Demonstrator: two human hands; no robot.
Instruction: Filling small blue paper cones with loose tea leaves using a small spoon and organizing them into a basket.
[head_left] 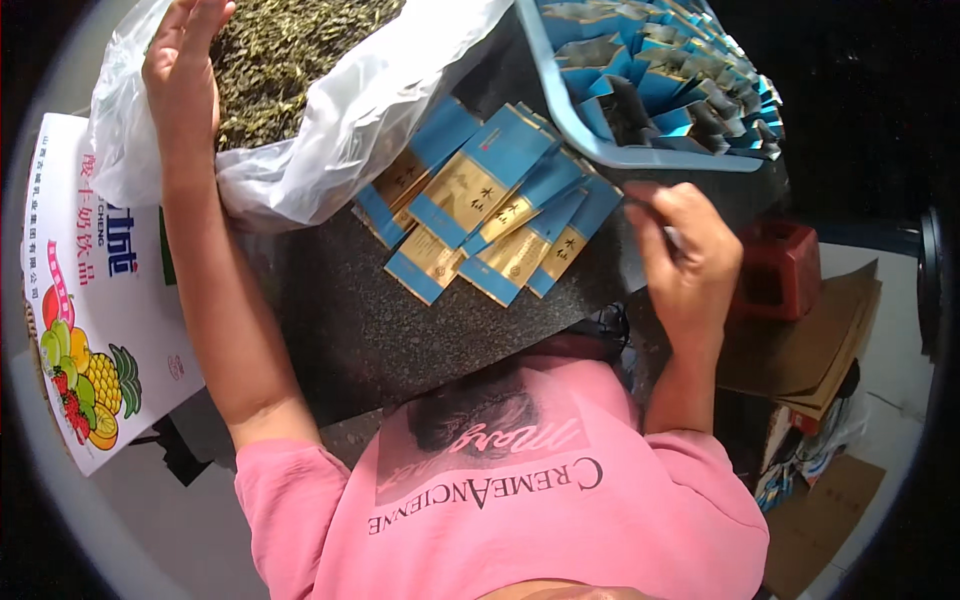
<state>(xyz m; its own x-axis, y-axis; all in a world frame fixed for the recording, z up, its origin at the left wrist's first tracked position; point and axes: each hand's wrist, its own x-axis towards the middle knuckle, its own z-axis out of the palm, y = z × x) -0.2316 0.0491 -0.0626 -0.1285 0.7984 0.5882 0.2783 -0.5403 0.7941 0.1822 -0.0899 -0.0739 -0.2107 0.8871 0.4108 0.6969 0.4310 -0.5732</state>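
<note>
A clear plastic bag [345, 125] full of dark green dried leaves, which look like tea [285, 60], lies open at the far left of the table. My left hand [185, 75] is at the bag's left side, fingers stretched out and partly cut off by the upper edge. Flat blue-and-gold sachets [480, 185] lie in an overlapping pile on the dark table. Just right of that pile, my right hand [690, 255] is closed with bent fingers. Whether anything small sits in its grip is hidden.
A light blue plastic basket [590, 145] at the far right holds many blue sachets [690, 90] standing upright. A white printed carton [110, 300] stands at the left. A red plastic container [780, 270] and cardboard sheets [800, 345] are on the right, beyond the dark speckled table [370, 320].
</note>
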